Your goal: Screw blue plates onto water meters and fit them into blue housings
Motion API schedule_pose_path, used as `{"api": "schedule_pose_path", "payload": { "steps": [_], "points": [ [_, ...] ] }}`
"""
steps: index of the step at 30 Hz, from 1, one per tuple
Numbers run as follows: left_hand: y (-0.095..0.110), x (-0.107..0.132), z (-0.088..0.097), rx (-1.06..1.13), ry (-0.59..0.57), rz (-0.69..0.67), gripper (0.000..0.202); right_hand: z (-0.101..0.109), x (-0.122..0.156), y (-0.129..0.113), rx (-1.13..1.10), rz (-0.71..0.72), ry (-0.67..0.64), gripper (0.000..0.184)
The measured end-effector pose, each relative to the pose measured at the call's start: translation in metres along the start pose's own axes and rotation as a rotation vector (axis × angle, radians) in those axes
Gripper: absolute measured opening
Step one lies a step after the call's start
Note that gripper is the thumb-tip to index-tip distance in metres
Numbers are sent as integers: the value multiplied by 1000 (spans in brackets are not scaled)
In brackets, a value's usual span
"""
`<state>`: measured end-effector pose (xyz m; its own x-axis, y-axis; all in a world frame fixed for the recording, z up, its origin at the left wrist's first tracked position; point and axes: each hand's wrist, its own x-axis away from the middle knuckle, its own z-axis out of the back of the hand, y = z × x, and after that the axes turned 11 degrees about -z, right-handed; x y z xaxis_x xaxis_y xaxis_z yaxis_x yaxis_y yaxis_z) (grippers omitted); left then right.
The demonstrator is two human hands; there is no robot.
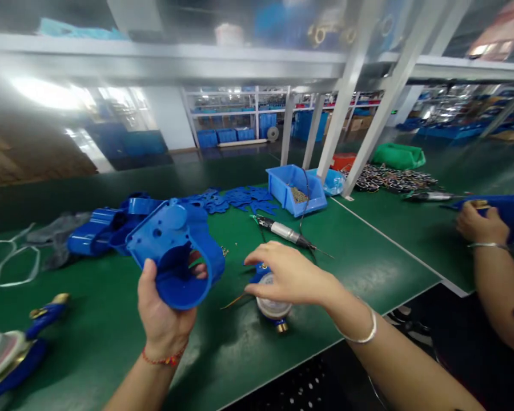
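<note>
The green counter [368, 245] is lying under all this stuff. A blue bin [279, 187] is sitting toward the back. In front, the L hand [165, 314] is holding a blue case [173, 242] up off the counter, w/ fingers curling round it & thumb pressing the near side. The R hand [293, 279] is hovering over a round meter [274, 309], fingers half open; can't tell if they're touching it. A screwdriver [285, 231] is lying b/w meter & bin. Tiny screws [298, 195] are filling part of the bin.
</note>
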<state>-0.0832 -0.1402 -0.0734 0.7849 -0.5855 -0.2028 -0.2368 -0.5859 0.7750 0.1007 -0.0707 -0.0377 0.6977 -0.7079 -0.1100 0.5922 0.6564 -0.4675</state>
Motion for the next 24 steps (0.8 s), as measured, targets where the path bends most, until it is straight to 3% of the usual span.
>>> {"api": "schedule_pose_path", "payload": {
  "steps": [4, 8, 12, 17, 20, 22, 24],
  "points": [
    [-2, -1, 30, -36, 131, 106, 39, -23, -41, -21, 384, 69, -403, 34],
    [-7, 2, 37, -27, 142, 123, 44, -38, -67, -16, 314, 85, -535, 29],
    [-16, -9, 34, -37, 169, 119, 43, -36, -60, 7, 60, 123, -509, 21],
    [-32, -23, 35, -28, 163, 100, 37, -37, -43, 31, -309, -28, -314, 35],
    [-38, -21, 39, -54, 158, 123, 39, -39, -39, 36, -559, -12, -378, 30],
    [-39, -18, 41, -68, 157, 157, 41, -39, -39, 35, -566, 40, -372, 26],
    [-38, -13, 40, -67, 144, 201, 42, -39, -38, 32, -476, 69, -277, 23]
  ]
}}
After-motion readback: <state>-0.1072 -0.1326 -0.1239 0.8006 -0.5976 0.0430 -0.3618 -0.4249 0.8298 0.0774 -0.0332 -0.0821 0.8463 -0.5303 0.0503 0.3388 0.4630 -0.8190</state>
